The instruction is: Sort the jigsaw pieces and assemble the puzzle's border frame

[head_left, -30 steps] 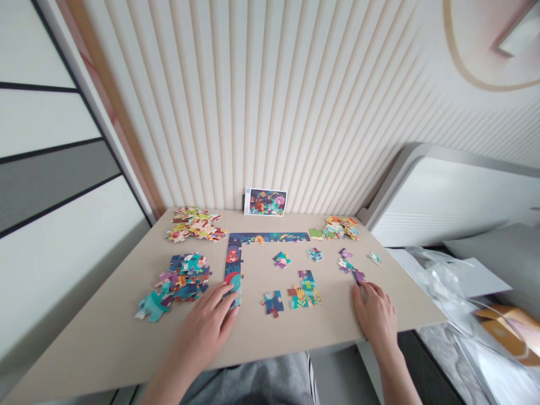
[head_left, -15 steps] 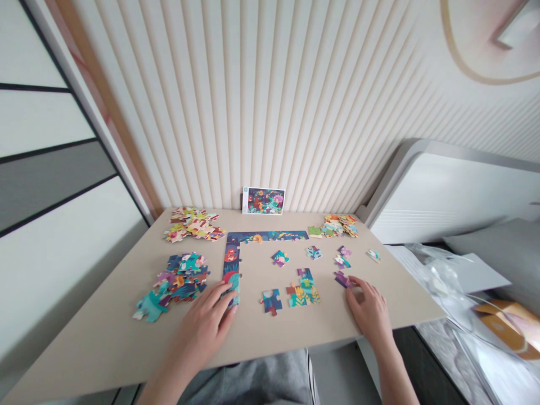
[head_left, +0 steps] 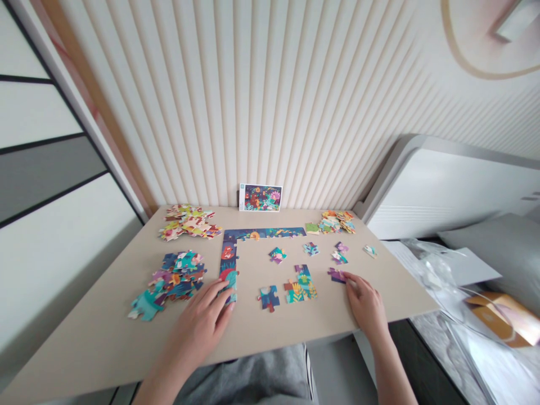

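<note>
My left hand [head_left: 206,310] lies with its fingers stretched out over the lower end of the joined puzzle border [head_left: 228,253], touching the teal and red pieces there. At the right, my right hand [head_left: 367,304] has its thumb and forefinger closed on the edge of a purple puzzle piece [head_left: 336,275], which appears to rest on the table. Between the hands are a small joined puzzle section [head_left: 301,285] with yellow plants and a loose blue puzzle piece [head_left: 269,298]. Beyond the purple piece sit two purple and teal puzzle pieces [head_left: 340,253].
A picture card [head_left: 260,198] leans against the ribbed wall. Puzzle piles stand at the back left [head_left: 189,221], front left [head_left: 179,275] and back right [head_left: 333,223]. More loose pieces lie mid-table [head_left: 277,255]. A bed [head_left: 455,185] adjoins the table's right side.
The purple piece has turned to lie more level and shifted slightly left under my right fingers. My left hand stays on the border. The whole view has shifted a little.
</note>
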Action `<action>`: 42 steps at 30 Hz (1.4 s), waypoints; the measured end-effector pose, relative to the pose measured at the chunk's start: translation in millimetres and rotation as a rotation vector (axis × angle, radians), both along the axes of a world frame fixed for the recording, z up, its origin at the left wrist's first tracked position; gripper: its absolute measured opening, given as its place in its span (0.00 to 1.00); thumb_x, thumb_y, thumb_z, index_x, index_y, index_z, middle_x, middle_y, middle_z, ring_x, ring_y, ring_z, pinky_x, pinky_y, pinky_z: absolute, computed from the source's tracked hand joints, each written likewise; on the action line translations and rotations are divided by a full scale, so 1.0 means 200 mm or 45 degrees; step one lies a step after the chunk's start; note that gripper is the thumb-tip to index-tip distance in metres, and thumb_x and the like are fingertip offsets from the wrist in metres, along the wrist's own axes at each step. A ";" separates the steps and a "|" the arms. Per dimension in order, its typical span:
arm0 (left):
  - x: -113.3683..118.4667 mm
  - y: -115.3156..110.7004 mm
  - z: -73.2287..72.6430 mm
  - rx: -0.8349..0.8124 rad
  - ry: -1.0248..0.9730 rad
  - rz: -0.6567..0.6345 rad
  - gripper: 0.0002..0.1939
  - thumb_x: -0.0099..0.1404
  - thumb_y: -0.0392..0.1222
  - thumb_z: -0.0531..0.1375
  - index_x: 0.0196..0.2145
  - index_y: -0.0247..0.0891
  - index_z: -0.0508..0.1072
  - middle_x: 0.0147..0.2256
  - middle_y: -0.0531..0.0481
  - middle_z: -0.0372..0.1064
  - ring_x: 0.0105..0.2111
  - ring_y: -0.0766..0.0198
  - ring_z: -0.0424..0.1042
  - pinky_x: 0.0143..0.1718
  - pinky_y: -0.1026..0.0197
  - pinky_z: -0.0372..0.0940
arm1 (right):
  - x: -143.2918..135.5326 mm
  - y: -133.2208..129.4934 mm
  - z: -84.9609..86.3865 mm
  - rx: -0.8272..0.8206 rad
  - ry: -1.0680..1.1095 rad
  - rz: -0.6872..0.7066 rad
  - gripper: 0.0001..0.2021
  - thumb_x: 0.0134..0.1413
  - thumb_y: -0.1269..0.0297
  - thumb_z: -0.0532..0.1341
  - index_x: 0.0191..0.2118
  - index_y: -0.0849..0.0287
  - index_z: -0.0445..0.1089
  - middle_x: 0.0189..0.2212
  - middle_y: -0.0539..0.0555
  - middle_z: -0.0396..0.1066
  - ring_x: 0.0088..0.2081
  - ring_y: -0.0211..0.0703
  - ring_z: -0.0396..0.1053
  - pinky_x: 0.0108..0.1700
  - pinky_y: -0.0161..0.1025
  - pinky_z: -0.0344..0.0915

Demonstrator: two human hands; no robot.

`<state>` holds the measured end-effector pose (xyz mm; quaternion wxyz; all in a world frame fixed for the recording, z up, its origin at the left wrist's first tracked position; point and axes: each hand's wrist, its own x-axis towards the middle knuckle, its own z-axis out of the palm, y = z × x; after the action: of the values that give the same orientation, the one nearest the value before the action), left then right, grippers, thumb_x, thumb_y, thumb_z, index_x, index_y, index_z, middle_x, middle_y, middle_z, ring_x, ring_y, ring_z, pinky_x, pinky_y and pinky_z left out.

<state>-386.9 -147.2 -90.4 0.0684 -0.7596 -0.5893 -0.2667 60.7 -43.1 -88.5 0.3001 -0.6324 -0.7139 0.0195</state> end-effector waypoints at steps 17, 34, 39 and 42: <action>0.00 0.00 0.01 -0.024 -0.014 -0.006 0.15 0.75 0.44 0.56 0.55 0.42 0.74 0.58 0.41 0.71 0.60 0.49 0.70 0.61 0.44 0.68 | 0.00 0.00 0.01 0.010 -0.086 0.150 0.18 0.66 0.62 0.51 0.47 0.49 0.80 0.53 0.54 0.78 0.59 0.55 0.71 0.59 0.57 0.63; 0.00 0.00 0.01 -0.017 -0.016 0.001 0.16 0.74 0.45 0.56 0.55 0.42 0.75 0.58 0.42 0.72 0.60 0.48 0.70 0.61 0.44 0.68 | -0.04 -0.02 0.04 0.054 -0.244 0.407 0.14 0.65 0.50 0.62 0.50 0.45 0.79 0.56 0.53 0.77 0.66 0.59 0.65 0.66 0.65 0.57; 0.00 0.00 0.01 0.014 -0.023 -0.003 0.15 0.74 0.45 0.56 0.55 0.43 0.75 0.57 0.42 0.72 0.59 0.48 0.72 0.60 0.45 0.70 | -0.04 -0.02 0.04 0.067 -0.178 0.380 0.17 0.65 0.54 0.59 0.55 0.48 0.77 0.58 0.56 0.75 0.63 0.56 0.68 0.64 0.60 0.64; 0.00 0.00 0.02 0.040 -0.018 -0.008 0.15 0.74 0.45 0.56 0.55 0.43 0.75 0.57 0.41 0.73 0.58 0.48 0.72 0.59 0.45 0.70 | -0.04 -0.02 0.04 0.079 -0.139 0.355 0.17 0.66 0.54 0.59 0.55 0.49 0.77 0.57 0.57 0.76 0.61 0.55 0.71 0.62 0.57 0.67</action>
<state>-386.2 -147.2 -87.3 0.0751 -0.7583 -0.5832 -0.2815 52.6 -46.3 -80.2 0.2748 -0.5176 -0.8103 0.0045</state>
